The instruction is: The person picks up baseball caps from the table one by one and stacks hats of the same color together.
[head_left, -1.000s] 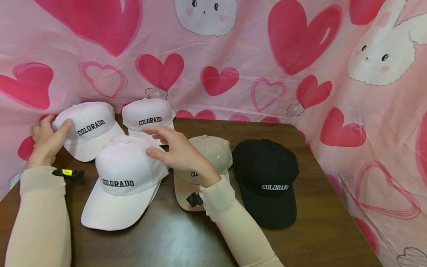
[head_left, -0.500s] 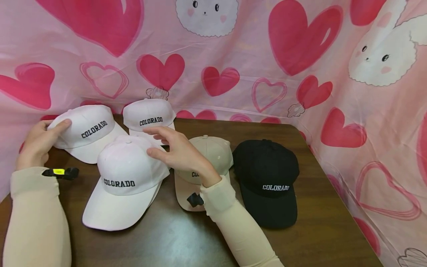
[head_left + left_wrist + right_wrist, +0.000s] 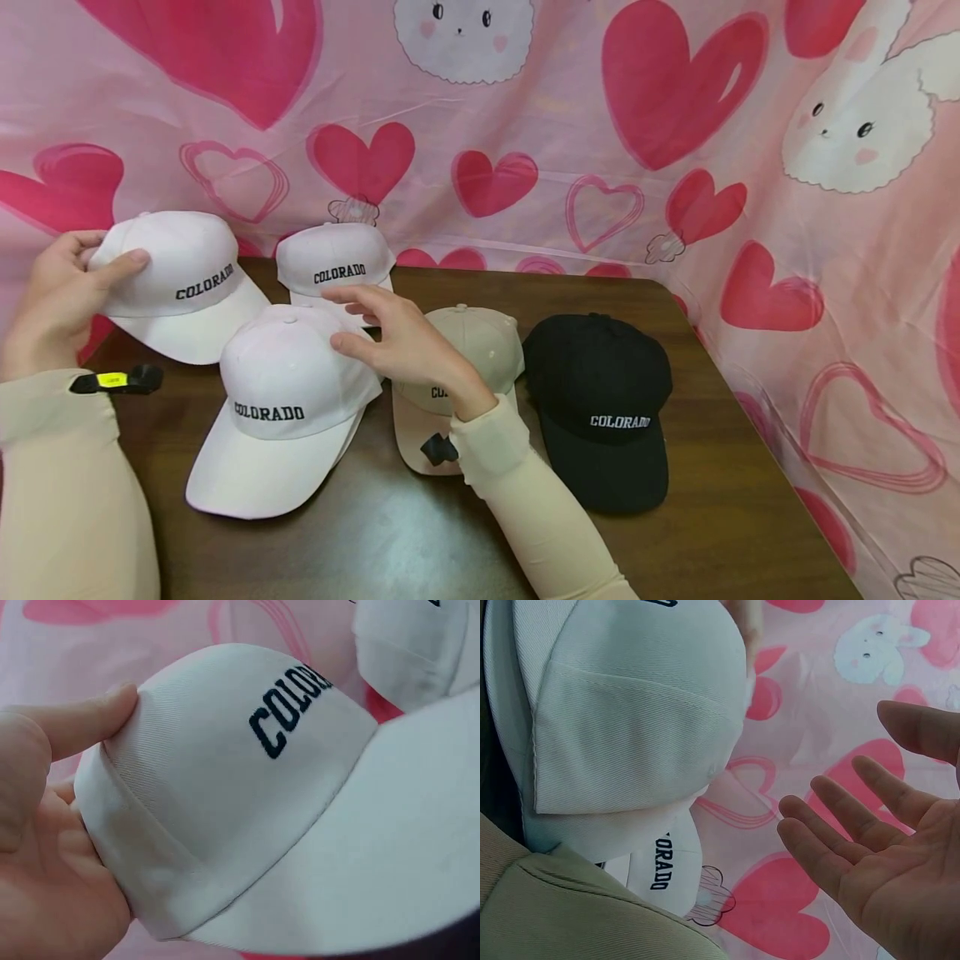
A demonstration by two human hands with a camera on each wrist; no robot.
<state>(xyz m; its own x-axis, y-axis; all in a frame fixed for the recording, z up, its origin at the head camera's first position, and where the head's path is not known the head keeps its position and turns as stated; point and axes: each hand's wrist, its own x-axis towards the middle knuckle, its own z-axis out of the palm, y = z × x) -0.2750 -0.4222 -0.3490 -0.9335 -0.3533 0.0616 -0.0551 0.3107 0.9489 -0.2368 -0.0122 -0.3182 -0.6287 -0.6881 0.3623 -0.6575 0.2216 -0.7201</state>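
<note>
My left hand (image 3: 56, 296) pinches the side of a white cap (image 3: 176, 262) at the far left, thumb on the outside of the crown. In the left wrist view the thumb lies on the white crown (image 3: 195, 765), beside the dark COLORADO lettering, and the other fingers are partly hidden behind the cap's edge. My right hand (image 3: 397, 337) hangs in the air beside the crown of the front white cap (image 3: 285, 367). Its fingers (image 3: 829, 859) are spread and loosely bent, holding nothing. A second white brim edge shows under the front cap.
Another white cap (image 3: 337, 250) sits at the back by the pink heart-print cloth (image 3: 495, 108). Right of the front white cap are a beige cap (image 3: 472, 329), partly behind my right arm, and a black cap (image 3: 600, 375), on the brown wooden table (image 3: 750, 517).
My left hand has drawn the white cap to the left, and the cap has risen in the last half second. The right hand and the other caps have stayed put.
</note>
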